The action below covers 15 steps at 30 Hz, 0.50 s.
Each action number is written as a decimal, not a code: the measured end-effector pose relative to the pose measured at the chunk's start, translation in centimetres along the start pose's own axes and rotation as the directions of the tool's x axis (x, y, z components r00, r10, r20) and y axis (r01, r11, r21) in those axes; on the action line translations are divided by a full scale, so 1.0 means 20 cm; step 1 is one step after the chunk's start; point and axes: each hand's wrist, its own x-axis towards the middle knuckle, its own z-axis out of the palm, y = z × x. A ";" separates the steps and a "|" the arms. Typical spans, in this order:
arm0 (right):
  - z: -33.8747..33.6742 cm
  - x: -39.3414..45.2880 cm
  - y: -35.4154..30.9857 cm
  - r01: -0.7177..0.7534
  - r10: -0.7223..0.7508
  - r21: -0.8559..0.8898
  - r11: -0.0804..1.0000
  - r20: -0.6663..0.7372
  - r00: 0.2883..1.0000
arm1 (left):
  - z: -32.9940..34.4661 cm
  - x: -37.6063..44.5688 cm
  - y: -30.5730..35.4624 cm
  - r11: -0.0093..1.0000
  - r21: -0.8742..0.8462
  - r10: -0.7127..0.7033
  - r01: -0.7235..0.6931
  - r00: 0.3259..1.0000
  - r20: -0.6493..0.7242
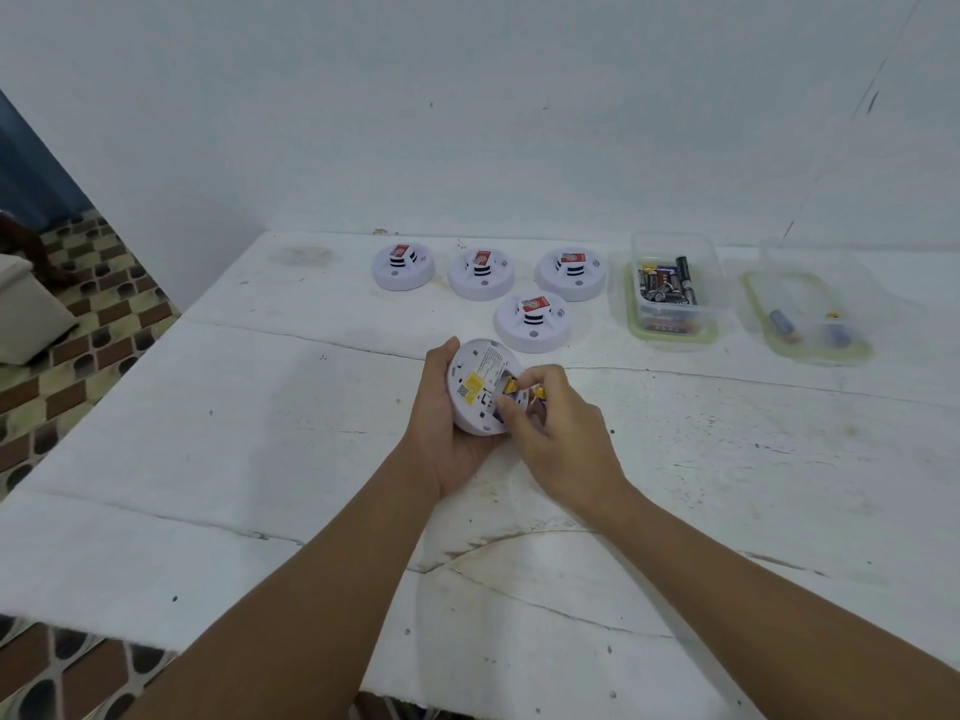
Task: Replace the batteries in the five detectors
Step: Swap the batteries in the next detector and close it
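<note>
My left hand holds a round white detector tilted on edge, its back with a yellow label facing me. My right hand pinches a yellow and purple battery at the detector's open battery bay; a second battery end shows between the fingers. Several more white detectors stand face up behind: one at the far left, one beside it, one further right, and one nearer to me.
A clear tub with a green lid base holds several dark batteries. Right of it, a second clear tub holds two purple batteries. The white cracked table ends at the wall behind and drops off on the left to a tiled floor.
</note>
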 end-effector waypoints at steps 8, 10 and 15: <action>0.01 0.01 -0.03 -0.016 0.013 -0.094 0.995 -0.032 0.999 | 0.01 0.00 0.00 1.000 0.008 -0.001 0.001 1.000 -0.006; 0.01 0.01 -0.03 -0.012 0.009 -0.107 0.994 -0.028 1.000 | 0.01 0.00 0.00 1.000 0.009 0.005 -0.005 1.000 -0.001; 0.00 0.02 -0.04 -0.016 0.016 -0.097 0.995 -0.005 1.000 | 0.00 0.01 -0.01 1.000 0.022 0.013 -0.013 1.000 0.017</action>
